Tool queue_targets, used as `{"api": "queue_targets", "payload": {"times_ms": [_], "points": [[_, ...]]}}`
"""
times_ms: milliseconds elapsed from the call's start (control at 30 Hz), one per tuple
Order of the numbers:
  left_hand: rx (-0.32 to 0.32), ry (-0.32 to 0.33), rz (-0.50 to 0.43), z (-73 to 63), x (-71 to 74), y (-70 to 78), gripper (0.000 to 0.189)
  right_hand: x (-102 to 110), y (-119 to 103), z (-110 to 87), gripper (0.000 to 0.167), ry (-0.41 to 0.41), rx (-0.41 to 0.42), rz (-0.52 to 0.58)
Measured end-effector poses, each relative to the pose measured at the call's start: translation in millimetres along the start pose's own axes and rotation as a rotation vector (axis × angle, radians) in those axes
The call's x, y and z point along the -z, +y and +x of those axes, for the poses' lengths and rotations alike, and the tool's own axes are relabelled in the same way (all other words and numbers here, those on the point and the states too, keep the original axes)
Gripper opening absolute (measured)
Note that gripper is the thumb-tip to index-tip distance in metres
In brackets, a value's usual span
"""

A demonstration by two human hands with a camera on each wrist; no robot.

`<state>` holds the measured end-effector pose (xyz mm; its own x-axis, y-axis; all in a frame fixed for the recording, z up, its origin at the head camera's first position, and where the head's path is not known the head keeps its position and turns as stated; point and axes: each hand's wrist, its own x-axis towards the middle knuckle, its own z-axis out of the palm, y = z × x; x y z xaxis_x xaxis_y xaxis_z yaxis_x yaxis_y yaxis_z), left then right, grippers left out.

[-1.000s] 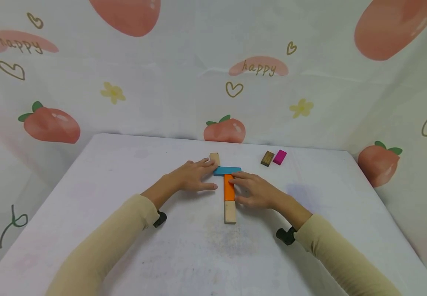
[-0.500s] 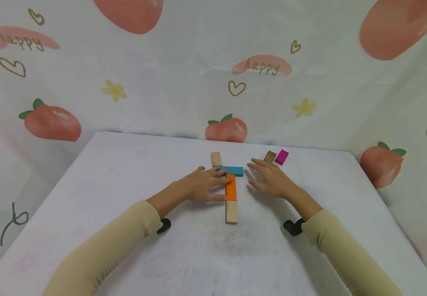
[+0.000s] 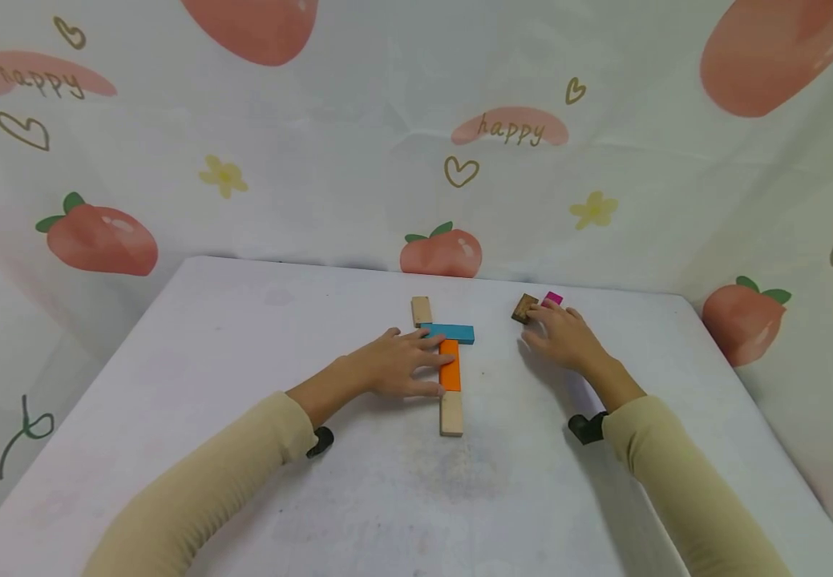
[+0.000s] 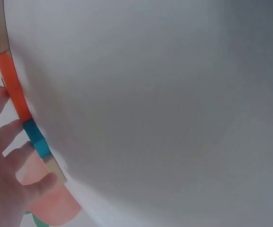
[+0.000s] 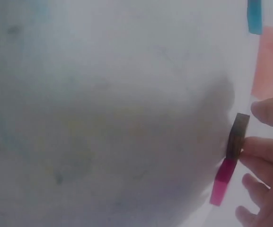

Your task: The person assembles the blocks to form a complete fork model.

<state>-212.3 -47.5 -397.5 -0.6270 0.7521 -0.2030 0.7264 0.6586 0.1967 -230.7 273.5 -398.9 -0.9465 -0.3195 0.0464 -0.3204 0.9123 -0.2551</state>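
Note:
My left hand [image 3: 403, 365] lies spread along the left side of a row of blocks, its fingertips at the blue block [image 3: 459, 333] and the orange block [image 3: 450, 353]. A plain wooden block [image 3: 451, 417] extends the row toward me, and another plain wooden block [image 3: 421, 309] meets the blue one's far left end. My right hand [image 3: 568, 336] reaches to the far right, with fingertips right at the brown block [image 3: 523, 308]; the thumb stands apart from it in the right wrist view. Beside it lies a magenta block [image 5: 223, 182], partly hidden behind the fingers in the head view.
The blocks lie on a white-covered table [image 3: 257, 497] with light stains. A white cloth backdrop [image 3: 358, 160] printed with peaches, hearts and flowers stands behind the table's far edge. A dark wrist camera [image 3: 586, 429] shows at my right cuff.
My right hand has left the orange and blue blocks and moved right to the brown and magenta ones. My left hand has shifted slightly right and nearer, over to the orange block.

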Motion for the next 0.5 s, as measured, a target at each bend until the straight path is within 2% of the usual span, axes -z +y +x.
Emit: {"api": "queue_targets", "payload": {"times_ms": [200,500], "points": [[-0.004,-0.002,-0.012,0.2,0.3,0.2,0.066,-3.4,1.0,2.7,0.05,0.016,0.011,0.036],[-0.018,0.005,-0.006,1.2,1.5,0.5,0.062,-7.5,-8.7,15.5,0.051,-0.051,0.019,0.144]]}}
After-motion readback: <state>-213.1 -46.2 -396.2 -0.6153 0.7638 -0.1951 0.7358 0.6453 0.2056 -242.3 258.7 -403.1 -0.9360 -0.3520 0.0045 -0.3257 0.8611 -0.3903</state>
